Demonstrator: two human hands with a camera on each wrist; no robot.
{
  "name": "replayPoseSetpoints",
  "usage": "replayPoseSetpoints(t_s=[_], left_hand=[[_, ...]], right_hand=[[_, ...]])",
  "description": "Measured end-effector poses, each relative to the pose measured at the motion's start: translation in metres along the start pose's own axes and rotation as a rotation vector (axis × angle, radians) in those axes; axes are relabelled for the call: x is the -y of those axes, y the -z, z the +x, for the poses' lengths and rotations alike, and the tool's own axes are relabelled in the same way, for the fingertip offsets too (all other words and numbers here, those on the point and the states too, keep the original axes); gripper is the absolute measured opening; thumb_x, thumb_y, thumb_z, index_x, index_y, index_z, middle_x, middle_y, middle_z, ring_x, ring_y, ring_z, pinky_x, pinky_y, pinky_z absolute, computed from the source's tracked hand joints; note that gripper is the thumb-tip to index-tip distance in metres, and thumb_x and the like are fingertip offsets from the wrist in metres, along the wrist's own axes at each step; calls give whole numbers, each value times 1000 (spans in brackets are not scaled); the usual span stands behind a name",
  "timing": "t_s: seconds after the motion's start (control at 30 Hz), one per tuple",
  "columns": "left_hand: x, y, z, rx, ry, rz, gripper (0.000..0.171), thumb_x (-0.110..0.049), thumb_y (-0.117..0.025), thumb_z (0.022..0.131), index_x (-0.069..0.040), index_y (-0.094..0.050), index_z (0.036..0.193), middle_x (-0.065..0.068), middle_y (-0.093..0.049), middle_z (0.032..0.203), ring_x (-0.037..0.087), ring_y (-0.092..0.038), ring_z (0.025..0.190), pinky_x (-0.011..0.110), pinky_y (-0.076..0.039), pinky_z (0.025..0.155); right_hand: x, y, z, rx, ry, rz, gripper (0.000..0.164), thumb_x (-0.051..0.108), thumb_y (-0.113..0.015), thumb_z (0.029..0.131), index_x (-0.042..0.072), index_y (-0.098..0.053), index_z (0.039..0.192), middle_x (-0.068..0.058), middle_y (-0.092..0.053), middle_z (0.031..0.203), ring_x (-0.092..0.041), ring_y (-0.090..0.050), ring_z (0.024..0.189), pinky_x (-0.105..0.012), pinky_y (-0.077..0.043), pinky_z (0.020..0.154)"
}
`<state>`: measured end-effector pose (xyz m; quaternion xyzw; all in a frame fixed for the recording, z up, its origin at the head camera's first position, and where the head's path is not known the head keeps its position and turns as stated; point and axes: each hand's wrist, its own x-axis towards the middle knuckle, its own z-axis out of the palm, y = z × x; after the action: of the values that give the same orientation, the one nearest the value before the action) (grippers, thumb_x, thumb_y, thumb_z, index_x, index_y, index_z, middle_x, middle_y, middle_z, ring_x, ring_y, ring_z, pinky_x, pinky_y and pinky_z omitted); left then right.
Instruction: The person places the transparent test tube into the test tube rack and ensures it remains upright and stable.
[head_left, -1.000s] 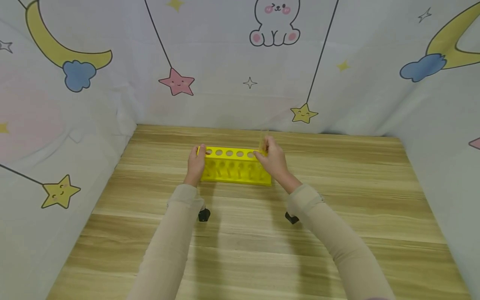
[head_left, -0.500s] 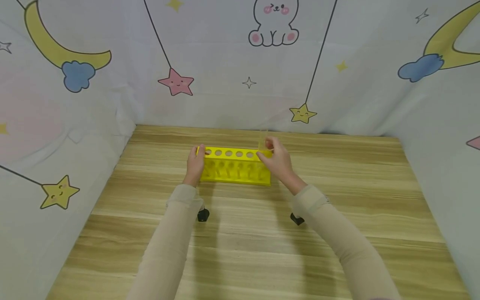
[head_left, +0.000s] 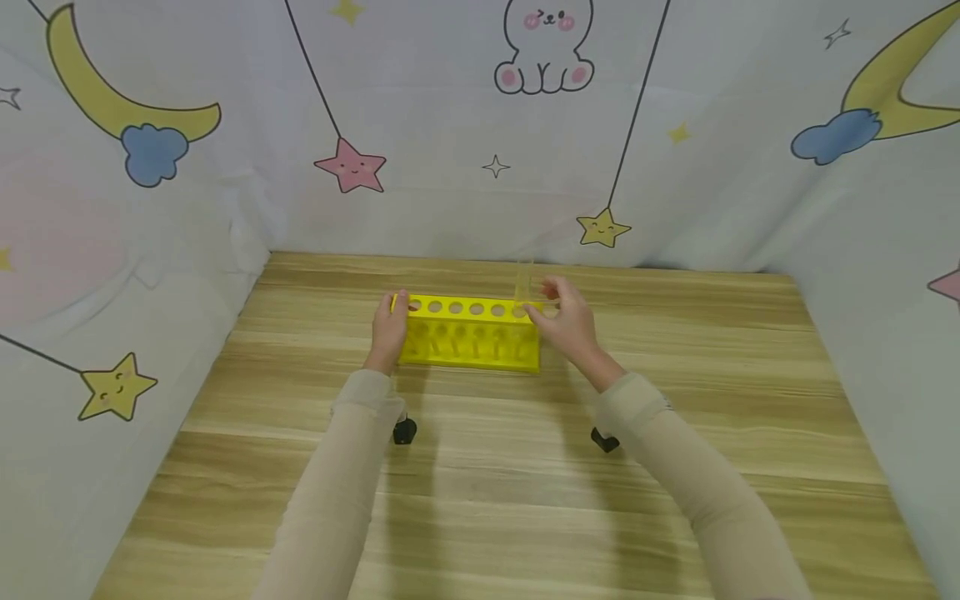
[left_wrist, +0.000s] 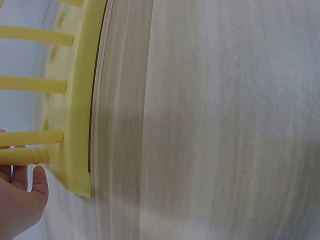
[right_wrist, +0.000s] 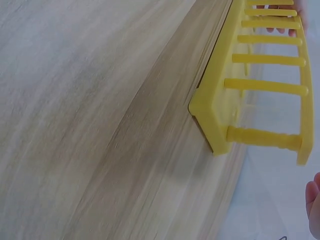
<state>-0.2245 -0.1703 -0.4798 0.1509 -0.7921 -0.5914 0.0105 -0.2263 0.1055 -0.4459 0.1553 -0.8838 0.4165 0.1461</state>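
Note:
A yellow test tube rack [head_left: 468, 342] stands upright on the wooden table, with a row of round holes in its top and pegs along it. My left hand [head_left: 388, 331] grips the rack's left end; in the left wrist view its fingers [left_wrist: 21, 176] wrap the end post. One clear test tube [head_left: 523, 283] stands upright at the rightmost hole, its upper part above the rack. Close to its right is my right hand [head_left: 572, 323], fingers loosely bent and apart from the tube, thumb right at the rack's top corner. The right wrist view catches only fingertips [right_wrist: 313, 200] of that hand.
The wooden tabletop [head_left: 487, 483] spreads around the rack. White cloth [head_left: 450, 125] printed with stars, moons and a bear hangs behind and at both sides. Small black devices [head_left: 405, 431] hang beneath both wrists.
My right hand has opened from the clear tube and drawn back to the right. The tube stays upright in the rack's right end. The left hand keeps its hold.

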Motion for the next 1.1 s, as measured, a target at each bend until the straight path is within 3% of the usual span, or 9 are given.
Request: replayPoseSetpoints(t_s=[0.3, 0.63, 0.93, 1.1], left_hand=[[-2, 0, -1, -1, 13, 12, 47, -43, -30, 94, -4, -42, 116, 17, -51, 115, 28, -41, 113, 40, -30, 97], [-2, 1, -2, 6, 24, 53, 53, -51, -29, 91, -7, -42, 119, 13, -53, 114, 27, -42, 113, 39, -32, 95], [-10, 8, -4, 16, 92, 58, 50, -48, -33, 92, -9, -40, 122, 13, -46, 125, 28, -38, 119, 42, -31, 99], [-11, 12, -4, 4, 137, 35, 53, -50, -33, 91, -12, -37, 128, 12, -40, 130, 28, -41, 113, 41, -37, 94]], right_hand=[[-8, 7, -2, -24, 12, 7, 37, 18, -68, 76, -1, -53, 104, -17, -60, 97, -27, -54, 87, -42, -48, 73], [-15, 20, -5, -39, -40, 10, 34, 14, -65, 78, -2, -53, 106, -18, -60, 98, -28, -54, 87, -41, -47, 74], [-27, 35, -11, -79, -84, 9, 35, 16, -65, 79, -3, -52, 106, -20, -58, 100, -30, -54, 88, -43, -46, 75], [-33, 40, -16, -86, -95, 8, 33, 17, -65, 79, -1, -53, 105, -19, -58, 98, -29, -53, 86, -43, -46, 74]])
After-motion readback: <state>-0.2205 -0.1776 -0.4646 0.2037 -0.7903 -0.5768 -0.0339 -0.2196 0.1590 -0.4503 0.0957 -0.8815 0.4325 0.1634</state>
